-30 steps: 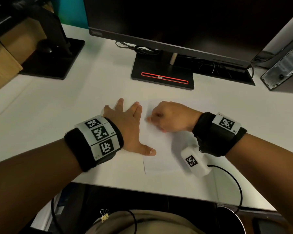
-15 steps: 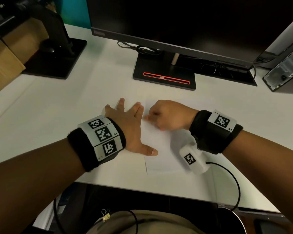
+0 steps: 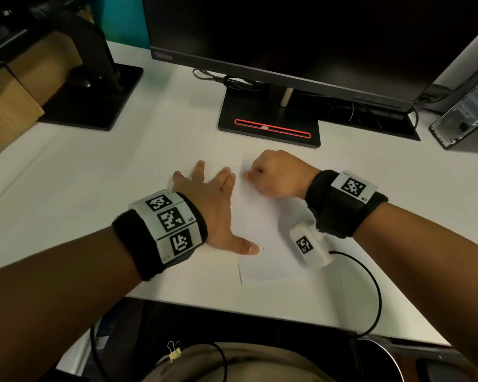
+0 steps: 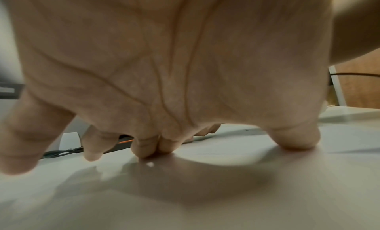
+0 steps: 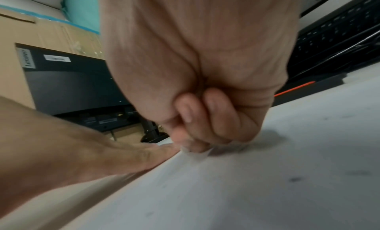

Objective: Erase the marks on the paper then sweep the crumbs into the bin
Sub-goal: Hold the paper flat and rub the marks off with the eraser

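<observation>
The left hand (image 3: 210,205) lies flat with fingers spread on the paper (image 3: 262,230), likely pinning it to the white desk (image 3: 94,188), while the right hand (image 3: 279,175), fingers curled, presses something small and blurred, probably an eraser, near its far edge.

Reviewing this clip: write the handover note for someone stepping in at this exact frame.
Left hand: flat, fingers spread, pinning the paper at its left edge on the desk.
Right hand: fingers curled at the paper's far left part; a pale, blurred thing shows at the fingertips, likely the eraser.
Done: can't tell; faint specks remain on the sheet.
Left: finish erasing, then sweep the crumbs. No bin in view.
</observation>
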Action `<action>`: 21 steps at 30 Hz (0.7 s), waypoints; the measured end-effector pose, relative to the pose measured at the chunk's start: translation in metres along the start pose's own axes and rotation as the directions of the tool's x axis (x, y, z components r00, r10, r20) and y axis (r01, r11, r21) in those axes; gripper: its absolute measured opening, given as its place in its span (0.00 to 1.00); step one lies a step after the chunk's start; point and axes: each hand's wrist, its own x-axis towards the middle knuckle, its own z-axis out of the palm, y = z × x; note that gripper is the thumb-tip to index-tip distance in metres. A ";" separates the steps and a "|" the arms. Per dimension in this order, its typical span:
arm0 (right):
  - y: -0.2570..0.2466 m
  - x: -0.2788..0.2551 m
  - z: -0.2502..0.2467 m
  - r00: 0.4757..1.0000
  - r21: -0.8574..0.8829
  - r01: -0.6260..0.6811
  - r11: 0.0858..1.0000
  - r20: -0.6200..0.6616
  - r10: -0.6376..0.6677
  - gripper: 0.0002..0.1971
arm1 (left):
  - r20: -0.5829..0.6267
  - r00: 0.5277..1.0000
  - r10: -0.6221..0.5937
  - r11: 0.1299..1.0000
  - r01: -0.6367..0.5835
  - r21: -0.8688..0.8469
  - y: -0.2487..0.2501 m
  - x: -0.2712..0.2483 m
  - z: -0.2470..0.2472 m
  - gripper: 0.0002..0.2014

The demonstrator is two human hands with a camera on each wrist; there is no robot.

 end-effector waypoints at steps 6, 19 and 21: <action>0.006 0.002 -0.005 0.998 0.034 -0.058 0.998 -0.017 0.059 0.26 | -0.004 1.000 0.002 1.000 -0.002 0.006 0.001 0.000 0.000 0.72; 0.000 -0.002 0.005 1.000 0.017 -0.001 1.000 0.030 0.001 0.27 | -0.022 1.000 0.007 1.000 -0.007 -0.003 0.000 0.001 0.003 0.72; 0.003 -0.003 0.003 0.998 0.052 -0.026 0.998 0.059 0.023 0.27 | -0.023 1.000 0.006 1.000 -0.006 0.001 -0.001 0.002 0.002 0.72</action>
